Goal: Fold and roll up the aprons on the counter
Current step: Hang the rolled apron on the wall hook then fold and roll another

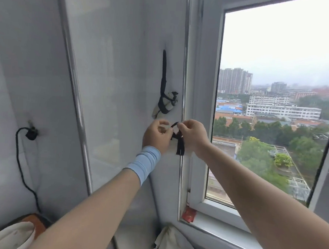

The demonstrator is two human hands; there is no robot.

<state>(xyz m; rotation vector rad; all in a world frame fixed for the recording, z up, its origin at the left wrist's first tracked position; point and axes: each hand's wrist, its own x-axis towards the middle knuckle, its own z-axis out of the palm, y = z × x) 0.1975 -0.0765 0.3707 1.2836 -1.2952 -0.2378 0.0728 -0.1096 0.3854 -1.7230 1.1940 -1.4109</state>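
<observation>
Both hands are up at the wall, just L of the window (276, 115). L hand (157, 136) curls round a pale rolled apron (170, 150), mostly hidden; grip narrow, holding it. R hand (193, 134) pinches the black strap (180, 145) at its top loop, grip narrow, w/ two ends hanging below. Just above, a 2nd roll (165, 106) hangs on the wall by its own strap. More pale cloth (171, 244) lies at btm by the sill. Blue band (144, 164) on L wrist.

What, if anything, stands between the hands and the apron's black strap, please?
Nothing visible: the left hand grips the apron and the right hand pinches its strap. The hung roll sits above, apart.
</observation>
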